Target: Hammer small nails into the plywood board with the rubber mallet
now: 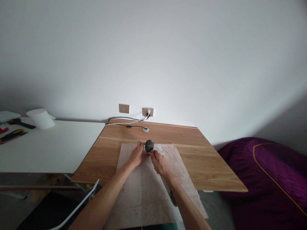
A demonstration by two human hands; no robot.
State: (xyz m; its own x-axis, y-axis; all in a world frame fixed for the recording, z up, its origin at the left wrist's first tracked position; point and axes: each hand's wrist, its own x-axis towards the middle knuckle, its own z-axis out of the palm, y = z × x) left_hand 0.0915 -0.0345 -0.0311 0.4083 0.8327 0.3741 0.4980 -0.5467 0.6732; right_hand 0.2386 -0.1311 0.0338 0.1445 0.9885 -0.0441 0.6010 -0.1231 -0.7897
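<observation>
A small dark round object (149,145), like a jar or lidded pot, stands at the far end of a pale board (144,191) that lies on the wooden desk (208,166). My left hand (137,156) rests against its left side, fingers curled toward it. My right hand (160,163) sits just below and right of it, fingers closed in a pinch on something small and thin that I cannot make out. Both forearms reach in from the bottom edge.
A white table (55,147) adjoins the desk on the left, carrying a white roll (40,118) and tools (11,134). Cables (127,123) run from a wall socket (147,111). A purple beanbag (268,179) lies on the right. A white chair edge (79,204) shows below.
</observation>
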